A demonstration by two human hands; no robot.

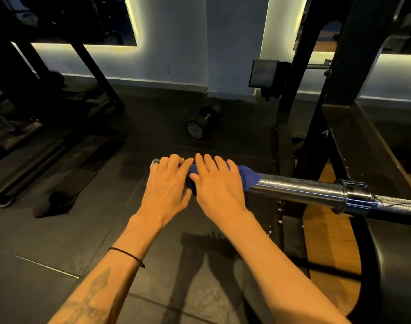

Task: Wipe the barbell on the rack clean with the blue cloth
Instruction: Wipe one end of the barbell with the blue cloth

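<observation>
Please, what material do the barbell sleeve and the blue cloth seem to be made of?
The barbell sleeve looks like polished, probably chromed, steel: it is silvery and shows bright reflections. The blue cloth looks like soft matte fabric, perhaps microfibre: it folds around the bar under the right hand without shine.

blue cloth (mostly under hands)
</observation>
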